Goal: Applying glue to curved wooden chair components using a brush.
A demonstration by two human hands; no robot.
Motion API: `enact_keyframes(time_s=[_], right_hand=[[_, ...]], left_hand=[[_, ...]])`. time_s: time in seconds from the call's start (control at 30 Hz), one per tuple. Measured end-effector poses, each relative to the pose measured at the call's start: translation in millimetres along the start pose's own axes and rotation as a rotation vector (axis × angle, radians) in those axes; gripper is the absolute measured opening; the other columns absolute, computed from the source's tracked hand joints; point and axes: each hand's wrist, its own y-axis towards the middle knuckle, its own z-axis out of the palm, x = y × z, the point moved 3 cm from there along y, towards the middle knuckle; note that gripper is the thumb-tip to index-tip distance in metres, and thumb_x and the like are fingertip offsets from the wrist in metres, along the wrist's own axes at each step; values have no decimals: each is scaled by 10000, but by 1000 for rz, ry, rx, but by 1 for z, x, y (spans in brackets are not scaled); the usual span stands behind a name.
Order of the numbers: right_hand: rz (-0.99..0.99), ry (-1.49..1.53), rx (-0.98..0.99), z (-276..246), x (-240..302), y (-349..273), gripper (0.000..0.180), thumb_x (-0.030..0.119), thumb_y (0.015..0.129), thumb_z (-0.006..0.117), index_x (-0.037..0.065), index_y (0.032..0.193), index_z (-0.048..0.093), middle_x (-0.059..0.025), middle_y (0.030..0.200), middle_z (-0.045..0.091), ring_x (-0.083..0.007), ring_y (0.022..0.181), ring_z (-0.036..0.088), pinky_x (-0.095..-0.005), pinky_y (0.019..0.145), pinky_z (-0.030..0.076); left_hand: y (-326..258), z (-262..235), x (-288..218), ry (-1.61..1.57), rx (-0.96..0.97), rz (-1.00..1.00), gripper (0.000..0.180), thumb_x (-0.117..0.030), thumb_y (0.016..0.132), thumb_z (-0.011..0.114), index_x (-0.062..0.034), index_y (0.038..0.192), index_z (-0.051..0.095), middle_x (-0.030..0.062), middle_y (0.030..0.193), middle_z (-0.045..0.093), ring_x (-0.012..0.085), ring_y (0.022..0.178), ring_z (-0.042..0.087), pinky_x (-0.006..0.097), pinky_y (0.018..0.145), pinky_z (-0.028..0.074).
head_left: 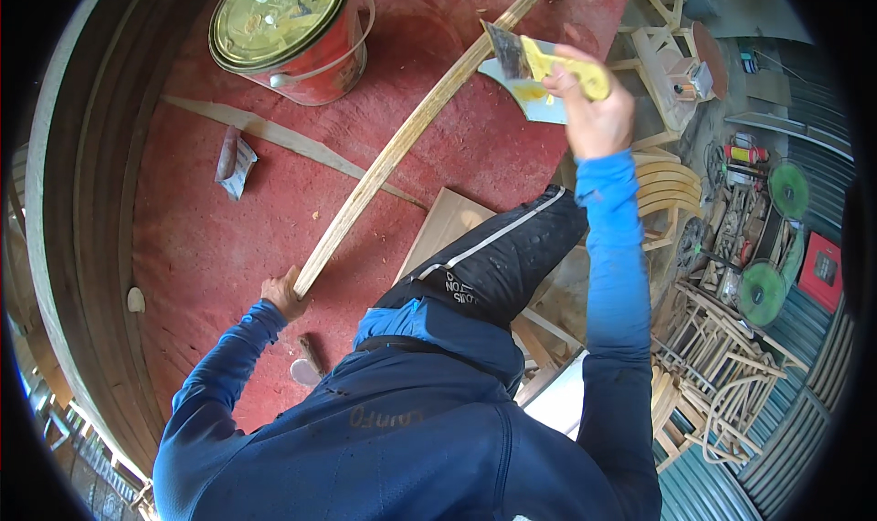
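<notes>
My left hand [285, 294] grips the near end of a long, narrow wooden strip [402, 146], which slants up and away to the right over a red surface. My right hand [598, 110] is raised at the upper right, closed round the yellow handle of a putty knife [539, 59]. Its dark, stained blade points left and appears at the strip's far part; whether it touches cannot be made out. Just below the knife is a pale flat sheet [545, 110] with a yellow smear on it.
A red bucket [320, 73] with a stained lid stands at the far left. A thin wooden piece [283, 137] and a small scraper-like tool [235, 163] lie on the red surface [210, 265]. Another handled tool [307, 361] lies by my left arm. Wooden frames [658, 73] stand at right.
</notes>
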Motion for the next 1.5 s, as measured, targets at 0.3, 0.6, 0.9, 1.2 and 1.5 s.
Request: enact_keyframes(time_s=[0.3, 0.6, 0.9, 1.2, 1.5], right_hand=[[-605, -483, 454, 83, 73, -146, 383, 129, 897, 598, -23, 1248, 618, -224, 1080, 620, -314, 846, 672, -369, 716, 597], [310, 444, 374, 52, 5, -70, 286, 144, 919, 724, -28, 1136, 652, -149, 1009, 725, -210, 851, 729, -316, 701, 617], [377, 277, -50, -30, -40, 42, 276, 129, 939, 685, -24, 1169, 671, -181, 1044, 721, -244, 808, 736, -325, 702, 611], [-642, -558, 381, 61, 42, -110, 389, 85, 863, 643, 32, 1248, 636, -148, 1097, 628, -284, 874, 673, -360, 736, 601], [-487, -452, 280, 28, 49, -108, 476, 26, 760, 683, 69, 1233, 665, -156, 1168, 625, -337, 983, 663, -408, 852, 574]], left_hand=[[2, 3, 5, -20, -25, 32, 396, -320, 783, 730, -111, 1047, 521, 199, 822, 673, 460, 792, 658, 554, 709, 523], [-4, -2, 1, -9, -43, 27, 381, -312, 779, 733, -110, 1022, 520, 202, 816, 673, 461, 782, 657, 558, 699, 519], [0, 0, -3, -11, -45, 33, 380, -288, 772, 732, -121, 1034, 515, 189, 813, 666, 458, 789, 657, 549, 698, 526], [3, -2, -2, -6, 16, 5, 370, -295, 773, 715, -124, 1021, 501, 168, 828, 684, 430, 802, 671, 544, 732, 514], [1, 4, 3, 16, -3, 0, 381, -301, 769, 715, -124, 1031, 503, 173, 828, 687, 425, 812, 678, 552, 736, 517]])
